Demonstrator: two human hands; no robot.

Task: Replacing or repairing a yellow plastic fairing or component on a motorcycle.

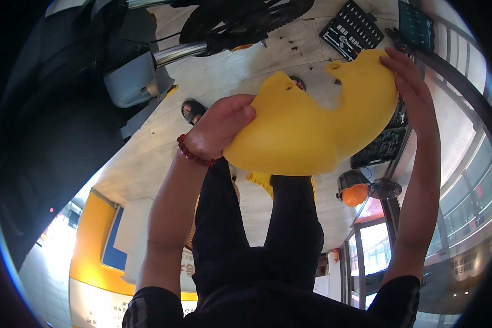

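Both my hands hold up a large curved yellow plastic panel [295, 131], which looks like a scooter body panel, with small holes at its upper tabs. My left hand [222, 124] grips the panel's left edge, the thumb lying on the near face; a dark red bead bracelet is on that wrist. At the far right end, my right hand [413, 82] is closed over the panel's rim, fingertips at the top edge. The fingers behind the panel on the left are hidden. Beyond it stands a two-wheeler with a black-tyred wheel [246, 22] and a silver fork tube [180, 54].
An open tool case [352, 30] with sockets lies on the floor at far right, near a dark green case [415, 26]. Another black tool tray [377, 148] and an orange helmet [355, 194] sit along the right. A grey plastic part [130, 82] projects from the dark vehicle at left.
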